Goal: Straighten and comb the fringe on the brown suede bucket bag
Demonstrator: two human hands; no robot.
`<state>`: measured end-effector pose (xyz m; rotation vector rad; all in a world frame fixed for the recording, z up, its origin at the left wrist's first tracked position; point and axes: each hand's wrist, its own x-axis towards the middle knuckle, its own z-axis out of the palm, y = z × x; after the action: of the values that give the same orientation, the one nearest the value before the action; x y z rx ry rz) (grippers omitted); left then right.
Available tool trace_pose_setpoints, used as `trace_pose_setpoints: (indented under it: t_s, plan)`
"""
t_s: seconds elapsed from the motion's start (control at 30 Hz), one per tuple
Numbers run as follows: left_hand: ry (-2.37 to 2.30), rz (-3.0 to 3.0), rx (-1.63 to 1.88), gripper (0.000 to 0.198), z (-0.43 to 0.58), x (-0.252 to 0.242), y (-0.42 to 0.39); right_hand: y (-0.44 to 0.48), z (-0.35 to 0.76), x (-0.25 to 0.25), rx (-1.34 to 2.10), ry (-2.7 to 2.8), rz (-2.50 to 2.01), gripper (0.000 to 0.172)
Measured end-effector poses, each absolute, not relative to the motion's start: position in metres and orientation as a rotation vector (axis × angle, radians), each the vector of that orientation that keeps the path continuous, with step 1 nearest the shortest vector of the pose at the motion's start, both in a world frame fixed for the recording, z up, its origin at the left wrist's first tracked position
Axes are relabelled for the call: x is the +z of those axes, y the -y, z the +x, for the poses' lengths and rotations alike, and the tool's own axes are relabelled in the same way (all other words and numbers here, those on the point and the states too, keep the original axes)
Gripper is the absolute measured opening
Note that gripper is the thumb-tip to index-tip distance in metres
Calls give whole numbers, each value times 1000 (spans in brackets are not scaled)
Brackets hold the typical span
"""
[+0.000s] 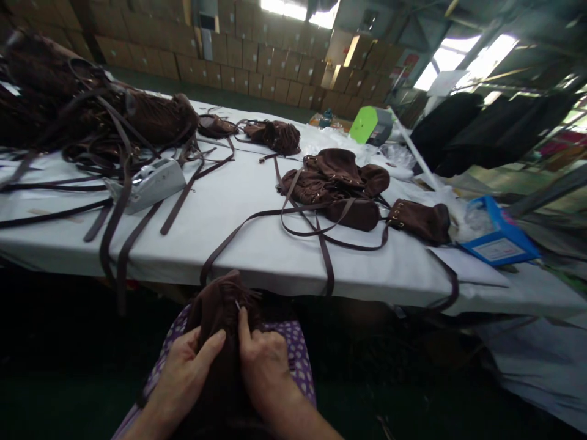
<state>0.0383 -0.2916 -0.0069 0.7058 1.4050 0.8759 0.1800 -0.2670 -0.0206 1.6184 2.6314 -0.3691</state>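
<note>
On my lap lies a dark brown fringed bag (pixel 215 311), its fringe at the upper right edge. My left hand (pixel 186 366) grips the bag's left side, thumb on top and fingers folded beneath. Against the fringe is my right hand (pixel 266 360), index finger stretched forward and the other fingers curled. A thin pale sliver (pixel 237 304) shows at the index fingertip; what it belongs to is hidden. The lower part of the bag is dark and partly covered by my wrists.
Ahead runs a white-covered table (pixel 257 250). Brown drawstring bags (pixel 339 171) with long straps lie on it, and a larger brown heap (pixel 92 110) stands at left. A grey metal block (pixel 158 183), a blue box (pixel 499 235) and a green-and-grey object (pixel 367 125) also rest there.
</note>
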Motion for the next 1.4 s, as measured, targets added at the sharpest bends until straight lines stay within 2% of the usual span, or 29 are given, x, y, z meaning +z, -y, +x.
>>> trace_pose_setpoints:
  t_s: [0.13, 0.33, 0.53, 0.67, 0.77, 0.87, 0.93, 1.07, 1.3, 1.4]
  plan:
    - [-1455, 798, 871, 41, 39, -9, 302, 250, 192, -35, -329, -2317, 1771, 58]
    - [-1427, 921, 809, 42, 37, -14, 306, 220, 215, -47, -267, -2207, 1937, 60]
    - [-1513, 821, 853, 42, 16, -8, 310, 215, 279, -65, -348, -1901, 2169, 40]
    - [-1468, 556, 892, 41, 21, -6, 297, 238, 297, -36, -572, -2075, 2329, 38]
    - [-1457, 446, 960, 44, 29, -7, 286, 265, 263, -9, -834, -2518, 2342, 46]
    - [-1467, 500, 960, 45, 34, -8, 286, 284, 219, -4, -621, -2870, 1829, 53]
    - [-1464, 568, 928, 44, 34, -7, 291, 287, 203, -13, -371, -2779, 1617, 59]
    - [-1518, 741, 868, 46, 33, -7, 300, 273, 210, -34, -144, -2407, 1685, 59]
    - [-1538, 827, 871, 46, 36, -7, 309, 249, 233, -57, -217, -2205, 1857, 59]
    - [-1615, 832, 908, 43, 26, -4, 315, 243, 263, -60, -279, -1885, 2081, 50]
